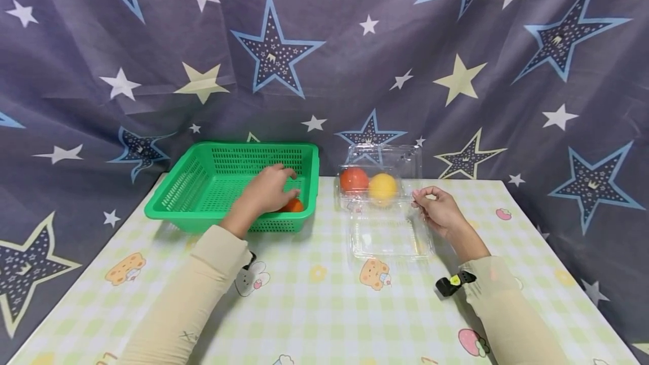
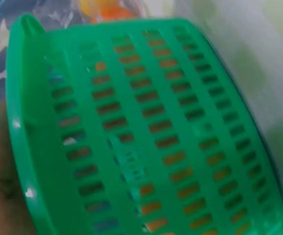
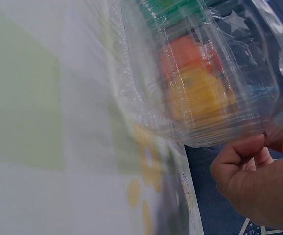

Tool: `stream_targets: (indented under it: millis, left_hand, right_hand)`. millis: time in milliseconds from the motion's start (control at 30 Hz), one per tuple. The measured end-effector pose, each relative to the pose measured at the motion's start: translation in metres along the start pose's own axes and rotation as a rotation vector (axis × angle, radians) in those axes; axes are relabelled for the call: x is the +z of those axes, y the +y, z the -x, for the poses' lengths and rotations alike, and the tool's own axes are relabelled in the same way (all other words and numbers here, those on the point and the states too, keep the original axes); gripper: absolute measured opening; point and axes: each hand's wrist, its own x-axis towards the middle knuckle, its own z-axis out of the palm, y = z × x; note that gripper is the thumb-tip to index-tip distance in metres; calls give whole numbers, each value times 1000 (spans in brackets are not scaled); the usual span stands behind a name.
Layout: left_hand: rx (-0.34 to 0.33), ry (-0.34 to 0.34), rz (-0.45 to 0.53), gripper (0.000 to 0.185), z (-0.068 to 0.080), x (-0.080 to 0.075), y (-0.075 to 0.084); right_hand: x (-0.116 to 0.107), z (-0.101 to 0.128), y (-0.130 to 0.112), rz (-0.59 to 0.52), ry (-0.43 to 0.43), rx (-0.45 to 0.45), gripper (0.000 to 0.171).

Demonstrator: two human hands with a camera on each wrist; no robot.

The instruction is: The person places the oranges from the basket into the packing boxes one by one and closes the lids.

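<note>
Head view: unclenched left grip (image 1: pixel 269 189) hovered by round orange fruit (image 1: pixel 294 206) in green plastic basket (image 1: pixel 198 222); right grip (image 1: pixel 440 212) pinched clear plastic box (image 1: pixel 380 241).

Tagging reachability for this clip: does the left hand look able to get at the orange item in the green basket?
Most likely yes: the left hand is over the rim and inside the open-topped green basket, beside the orange item, with nothing seen blocking its fingers.
</note>
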Motion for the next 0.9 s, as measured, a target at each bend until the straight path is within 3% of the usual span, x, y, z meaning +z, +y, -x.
stream_targets:
  millis: [233,433,600,900]
  left_hand:
    - [100,-169,66,59,0,-2,-23]
    - [193,-253,103,50,-1,-5,-30]
    - [239,-271,112,47,0,-7,-34]
    - [211,-246,116,46,-2,-2,-36]
  right_hand:
    - [1,2,-2,-8,-2,0,19]
    - [2,2,-1,-6,-11,-5,21]
    - [2,1,1,4,-11,-7,22]
    - [5,0,3,7,-19,-18,20]
